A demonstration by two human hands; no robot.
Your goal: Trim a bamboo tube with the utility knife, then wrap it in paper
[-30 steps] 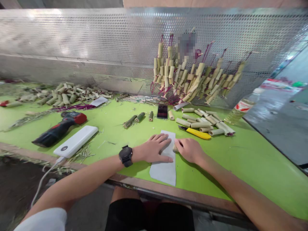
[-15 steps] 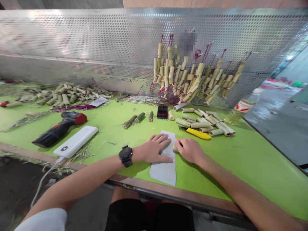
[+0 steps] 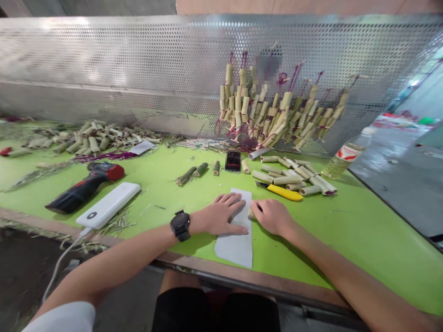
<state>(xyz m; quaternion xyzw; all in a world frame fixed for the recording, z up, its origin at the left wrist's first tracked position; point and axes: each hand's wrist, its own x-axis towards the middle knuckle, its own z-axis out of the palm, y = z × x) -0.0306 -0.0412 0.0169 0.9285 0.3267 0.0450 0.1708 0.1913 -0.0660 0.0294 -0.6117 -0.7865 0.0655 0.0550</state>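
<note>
A whitish sheet (image 3: pixel 236 251), perhaps paper, lies lengthwise near the table's front edge. Flat on it with spread fingers rests my left hand (image 3: pixel 224 214), a black watch (image 3: pixel 180 225) on its wrist. At the sheet's right edge, my right hand (image 3: pixel 273 216) is closed round a short bamboo piece (image 3: pixel 250 214); only its pale end shows beneath the fingers. Beyond that hand lies a yellow utility knife (image 3: pixel 284 192), in front of a loose pile of cut bamboo tubes (image 3: pixel 287 179).
A cordless drill (image 3: pixel 86 185) and a white power bank (image 3: pixel 109 205) with a cable lie to the left. Bamboo pieces (image 3: pixel 93 138) are heaped behind them. Strung bamboo bundles (image 3: pixel 273 110) lean against the perforated metal panel (image 3: pixel 138 60). A bottle (image 3: pixel 346 154) stands at right.
The view has shifted very slightly. Both hands, the sheet and the bamboo piece stay in the same places.
</note>
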